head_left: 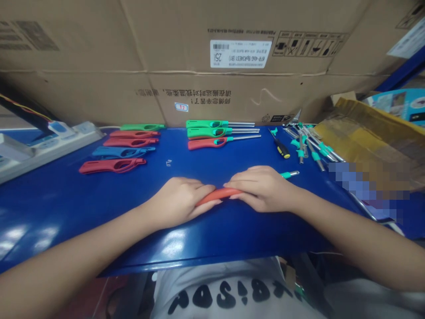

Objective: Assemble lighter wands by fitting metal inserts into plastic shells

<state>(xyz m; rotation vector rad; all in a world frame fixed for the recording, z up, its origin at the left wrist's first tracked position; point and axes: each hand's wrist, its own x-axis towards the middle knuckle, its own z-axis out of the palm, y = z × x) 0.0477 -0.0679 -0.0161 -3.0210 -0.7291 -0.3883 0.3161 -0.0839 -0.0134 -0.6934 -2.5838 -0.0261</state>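
Note:
My left hand (184, 199) and my right hand (264, 188) are both closed on an orange-red lighter casing (219, 194), one at each end, just above the table's front half. Most of the casing is hidden by my fingers. Just past my right hand, a teal piece with a short metal tube (290, 174) shows; I cannot tell if it lies on the table. Further back lie two green lighters and a red lighter (207, 144) with long metal tubes. To the left are several casings without tubes, among them a blue casing (122, 152) and a red casing (109, 166).
Small screws (168, 163) lie mid-table. A black-and-yellow screwdriver (282, 149) is at back right, beside a pile of metal tubes with teal triggers (314, 148). A power strip (66, 141) stands left, a taped carton (368, 137) right. A cardboard wall (109, 97) closes the back.

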